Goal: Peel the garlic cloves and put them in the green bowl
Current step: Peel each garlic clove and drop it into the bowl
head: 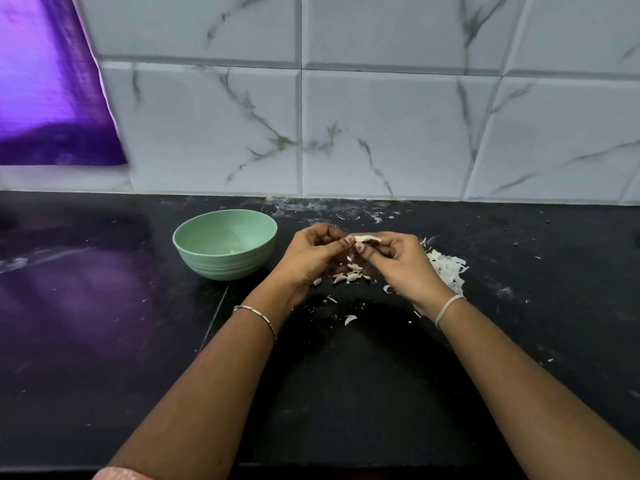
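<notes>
Black countertop (104, 323), garlic clove (367, 239) between both hands (313, 259) (405, 265)

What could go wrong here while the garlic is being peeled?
1. The garlic clove is pinched only at the fingertips of the left hand and right hand, over the counter, not the green bowl. It might slip and drop among the peels.
2. Loose peels lie right under the hands, so scraps might cling to the fingers and end up in the bowl.
</notes>
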`<state>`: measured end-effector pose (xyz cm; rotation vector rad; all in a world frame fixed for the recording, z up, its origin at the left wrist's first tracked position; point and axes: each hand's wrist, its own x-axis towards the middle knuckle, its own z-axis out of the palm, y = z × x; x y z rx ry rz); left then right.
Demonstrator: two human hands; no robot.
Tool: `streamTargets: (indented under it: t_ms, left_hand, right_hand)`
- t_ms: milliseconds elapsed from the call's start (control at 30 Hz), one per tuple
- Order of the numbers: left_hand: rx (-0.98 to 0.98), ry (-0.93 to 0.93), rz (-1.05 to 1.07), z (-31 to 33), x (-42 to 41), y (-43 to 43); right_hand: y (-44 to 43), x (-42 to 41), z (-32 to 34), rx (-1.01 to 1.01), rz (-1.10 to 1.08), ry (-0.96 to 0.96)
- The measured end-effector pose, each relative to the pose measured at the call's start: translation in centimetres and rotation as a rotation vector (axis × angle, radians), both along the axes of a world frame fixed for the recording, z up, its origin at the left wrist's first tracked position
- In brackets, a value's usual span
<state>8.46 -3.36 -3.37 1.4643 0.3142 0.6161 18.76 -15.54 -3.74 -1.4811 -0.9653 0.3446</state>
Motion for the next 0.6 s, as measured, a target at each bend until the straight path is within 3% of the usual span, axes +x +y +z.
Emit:
streamTargets:
  t_ms: [133,300,433,600]
  left_hand:
    - [0.251,-0.027,0.115,-0.2,0.0,0.5]
    - [0.405,-0.005,0.101,-0.3,0.1,0.5]
    - [0.625,0.148,0.18,-0.1,-0.1,1.0]
    - [1.024,0.504,0.183,-1.1,-0.8,2.3]
  right_hand:
    - [-0.4,-0.6,0.7,0.007,0.023,0.218]
    - [-0.7,-0.2,0.8,0.03,0.017,0.387]
    - [-0.9,0.3,0.7,-0.054,-0.021,0.281]
    - [-1.8,1.7,0.8,-0.31,-0.067,-0.012]
